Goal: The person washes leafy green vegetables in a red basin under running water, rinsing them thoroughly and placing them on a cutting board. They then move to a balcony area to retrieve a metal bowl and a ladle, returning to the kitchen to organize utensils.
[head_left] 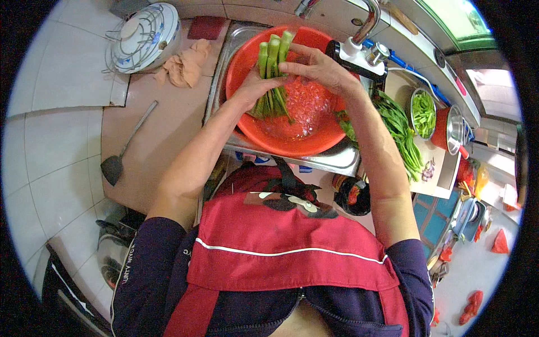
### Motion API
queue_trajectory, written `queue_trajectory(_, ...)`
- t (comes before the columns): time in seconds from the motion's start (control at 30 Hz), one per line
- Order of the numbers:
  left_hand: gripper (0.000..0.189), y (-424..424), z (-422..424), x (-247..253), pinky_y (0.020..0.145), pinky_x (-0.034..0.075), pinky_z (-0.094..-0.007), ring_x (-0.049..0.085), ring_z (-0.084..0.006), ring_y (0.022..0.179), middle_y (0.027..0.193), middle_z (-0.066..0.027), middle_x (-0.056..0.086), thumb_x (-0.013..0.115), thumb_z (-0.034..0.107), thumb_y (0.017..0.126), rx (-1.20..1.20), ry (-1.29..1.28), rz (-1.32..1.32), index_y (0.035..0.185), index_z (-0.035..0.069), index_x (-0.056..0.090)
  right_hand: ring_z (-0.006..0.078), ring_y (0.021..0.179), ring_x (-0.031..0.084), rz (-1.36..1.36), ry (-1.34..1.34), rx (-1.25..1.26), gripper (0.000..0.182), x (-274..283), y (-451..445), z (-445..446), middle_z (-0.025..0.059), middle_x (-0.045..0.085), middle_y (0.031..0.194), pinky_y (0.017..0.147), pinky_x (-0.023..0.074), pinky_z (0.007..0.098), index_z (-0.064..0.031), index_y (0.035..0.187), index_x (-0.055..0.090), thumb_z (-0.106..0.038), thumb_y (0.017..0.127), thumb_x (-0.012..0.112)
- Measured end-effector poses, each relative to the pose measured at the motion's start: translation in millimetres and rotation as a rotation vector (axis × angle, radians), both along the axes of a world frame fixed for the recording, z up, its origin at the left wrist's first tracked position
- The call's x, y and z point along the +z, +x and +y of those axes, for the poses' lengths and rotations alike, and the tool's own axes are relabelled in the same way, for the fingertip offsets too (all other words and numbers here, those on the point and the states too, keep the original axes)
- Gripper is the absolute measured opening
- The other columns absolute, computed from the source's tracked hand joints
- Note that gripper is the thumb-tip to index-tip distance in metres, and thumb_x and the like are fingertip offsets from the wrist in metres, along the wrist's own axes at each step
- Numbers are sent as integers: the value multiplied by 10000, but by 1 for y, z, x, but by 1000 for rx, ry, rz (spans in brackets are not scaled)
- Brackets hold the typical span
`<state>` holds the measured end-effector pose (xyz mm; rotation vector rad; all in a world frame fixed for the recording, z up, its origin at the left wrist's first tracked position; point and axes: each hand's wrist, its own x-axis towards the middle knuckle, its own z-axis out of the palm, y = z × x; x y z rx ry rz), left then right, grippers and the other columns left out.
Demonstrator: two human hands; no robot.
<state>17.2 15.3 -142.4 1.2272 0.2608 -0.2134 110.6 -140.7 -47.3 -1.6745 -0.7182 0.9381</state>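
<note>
My left hand grips a bunch of green leafy-vegetable stalks, cut ends up and the lower part hanging into a red plastic basin. Beside the bunch is my right hand, its fingers spread and the tips at the stalks' right side; whether they press on them is hard to tell. Rippling clear water lies in the basin, which sits in a stainless steel sink. The lower ends of the stalks are partly hidden by my left hand and the basin's water.
A chrome faucet arches behind the basin. Right of the sink, leafy greens lie on a board near a bowl of cut green pieces and a red-sided pot. On the left are a spatula, a crumpled cloth and a lidded enamel pot.
</note>
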Motion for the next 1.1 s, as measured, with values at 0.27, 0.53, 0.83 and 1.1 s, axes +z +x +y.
queue_trajectory(0.27,485,-5,10,-14,837,476,-321,615,-181,952,1066,-94,629,715,207,818,-79,-181,114,1203,-1,506,217,995,577,-266,98,-356,531,-69,5,34,147,599,1092,880,460,349,-12,1294,400,-228,863,623)
queue_trajectory(0.53,427,-15,13,-13,875,444,-316,588,-158,976,1065,-88,637,708,256,822,-38,135,19,1145,10,575,131,923,607,-182,14,-119,354,-47,10,34,26,648,989,849,487,295,-55,1144,581,-118,813,693)
queue_trajectory(0.83,358,-4,24,9,870,454,-298,578,-155,999,1083,-89,629,591,236,889,-323,329,55,1167,11,580,99,800,602,-20,69,-128,428,-40,-2,32,-2,649,900,753,493,257,-75,1132,589,-124,743,760)
queue_trajectory(1.1,383,17,41,10,966,410,-320,546,-180,1089,1147,-76,605,551,121,861,-254,217,70,1226,6,530,77,746,603,41,350,-285,174,-35,2,45,-22,648,821,709,501,243,-81,894,628,-76,763,743)
